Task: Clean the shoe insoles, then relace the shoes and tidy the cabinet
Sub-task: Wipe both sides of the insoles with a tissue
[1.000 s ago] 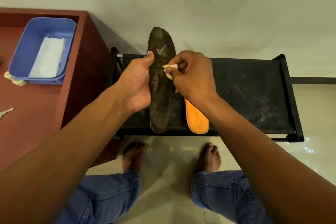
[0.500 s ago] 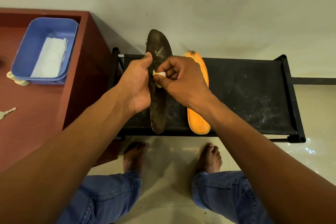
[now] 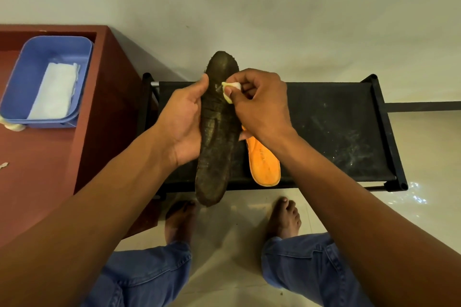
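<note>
Both hands [image 3: 224, 117] shifted; wipe [image 3: 230, 90] moved rightward.

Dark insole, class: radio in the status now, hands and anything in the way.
Left hand grips dark insole. Right hand pinches small wipe against its upper part. Orange insole lies on black rack, beside, not blocking.

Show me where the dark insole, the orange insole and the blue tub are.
dark insole [image 3: 214, 157]: head view, on its lower middle.
orange insole [image 3: 264, 164]: head view, on its heel half.
blue tub [image 3: 32, 65]: head view, on its bare inner floor.
</note>
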Available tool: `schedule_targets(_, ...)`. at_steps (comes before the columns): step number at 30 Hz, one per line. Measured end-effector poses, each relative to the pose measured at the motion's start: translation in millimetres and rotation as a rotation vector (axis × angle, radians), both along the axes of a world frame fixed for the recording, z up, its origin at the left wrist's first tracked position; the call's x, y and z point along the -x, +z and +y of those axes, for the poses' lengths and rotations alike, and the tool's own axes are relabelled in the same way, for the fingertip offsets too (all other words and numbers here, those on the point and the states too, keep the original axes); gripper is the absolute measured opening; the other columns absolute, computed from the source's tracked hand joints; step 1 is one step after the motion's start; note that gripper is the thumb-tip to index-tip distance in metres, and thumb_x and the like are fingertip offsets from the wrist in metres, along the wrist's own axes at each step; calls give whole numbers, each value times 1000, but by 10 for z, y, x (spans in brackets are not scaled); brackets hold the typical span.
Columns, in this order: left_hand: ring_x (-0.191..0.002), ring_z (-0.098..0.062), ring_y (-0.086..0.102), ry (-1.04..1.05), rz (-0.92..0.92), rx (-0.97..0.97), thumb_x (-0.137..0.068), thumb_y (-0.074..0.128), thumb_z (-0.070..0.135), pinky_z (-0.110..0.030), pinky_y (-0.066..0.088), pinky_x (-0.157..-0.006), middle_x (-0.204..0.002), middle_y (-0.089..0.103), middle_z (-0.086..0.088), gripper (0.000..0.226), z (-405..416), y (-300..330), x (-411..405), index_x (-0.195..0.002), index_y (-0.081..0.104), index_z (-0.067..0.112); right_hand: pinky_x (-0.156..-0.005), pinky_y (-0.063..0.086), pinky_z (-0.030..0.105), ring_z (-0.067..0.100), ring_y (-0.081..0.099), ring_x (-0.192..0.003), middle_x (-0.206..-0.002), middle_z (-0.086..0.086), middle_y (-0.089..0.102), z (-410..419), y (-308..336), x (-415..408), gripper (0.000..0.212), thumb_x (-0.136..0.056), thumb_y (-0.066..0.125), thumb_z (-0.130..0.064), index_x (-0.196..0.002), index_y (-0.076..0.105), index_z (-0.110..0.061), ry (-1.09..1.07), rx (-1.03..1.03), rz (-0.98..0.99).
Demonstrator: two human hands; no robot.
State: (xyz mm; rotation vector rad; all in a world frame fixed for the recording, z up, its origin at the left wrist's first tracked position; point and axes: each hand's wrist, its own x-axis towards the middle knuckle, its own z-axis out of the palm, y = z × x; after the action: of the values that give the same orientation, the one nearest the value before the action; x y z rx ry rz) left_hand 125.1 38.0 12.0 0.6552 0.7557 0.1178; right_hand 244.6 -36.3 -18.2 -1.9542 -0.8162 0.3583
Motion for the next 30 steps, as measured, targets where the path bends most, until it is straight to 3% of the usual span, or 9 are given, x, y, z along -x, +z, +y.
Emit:
schedule_targets(4,-106,-25,75,72,102,-75,-109,33,53,-37,63,-81,-122,74,-14,59,12,-28,5,-134,67,12,-74,57,22,4,66,-79,-89,-9,73,17,24,155,11,-88,77,-15,-99,78,-16,173,7,-27)
schedule_targets(9,-107,-25,75,47,105,-72,-110,32,51,-40,64,-80,-123,74,-14,56,-42,-20,-14,-136,64,14,-75,60,29,5,67,-80,-87,-10,73,8,13,103,8,-88,78,-18,-96,77,-17,106,19,-78)
schedule_targets(13,-130,-34,61,-6,70,-8,-108,37,53,-56,51,-105,-137,65,-19,57,-78,-8,-26,-137,64,12,-73,61,33,4,68,-76,-82,-12,71,-8,15,-82,5,-86,80,-21,-88,76,-19,-83,18,-63)
schedule_targets(16,-132,-35,60,-4,76,7,-108,36,54,-58,48,-108,-138,65,-19,58,-68,4,-24,-136,65,12,-74,62,34,5,69,-78,-83,-11,73,-15,22,-111,5,-85,81,-20,-88,78,-20,-53,13,15)
schedule_targets(18,-123,-32,67,11,92,-8,-109,33,53,-54,55,-100,-132,69,-17,58,-57,25,-17,-136,64,12,-72,63,35,6,71,-79,-83,-9,74,-4,41,-39,5,-87,81,-17,-90,79,-20,31,22,83)
schedule_targets(22,-91,-25,78,30,125,-36,-110,31,52,-42,65,-69,-112,77,-16,59,-59,53,-4,-130,66,10,-70,64,39,12,73,-79,-83,-4,75,21,63,84,6,-88,79,-13,-94,79,-15,195,61,133)
schedule_targets(24,-89,-24,78,24,129,-52,-110,30,53,-39,64,-66,-113,77,-15,60,-68,52,-14,-130,67,10,-73,63,38,11,73,-78,-83,-4,75,23,60,101,6,-87,80,-13,-93,78,-14,195,45,118)
schedule_targets(27,-100,-24,76,-1,129,-72,-109,30,56,-43,64,-82,-122,74,-15,62,-69,8,-29,-133,67,13,-72,62,34,8,71,-76,-80,-7,73,22,28,80,5,-86,81,-15,-89,77,-15,88,42,44)
schedule_targets(30,-131,-32,61,-40,114,-46,-108,32,59,-54,50,-105,-140,63,-18,62,-67,-40,-35,-137,64,15,-72,62,34,5,69,-75,-79,-10,72,13,-11,-32,5,-86,80,-19,-85,76,-18,-45,44,-45)
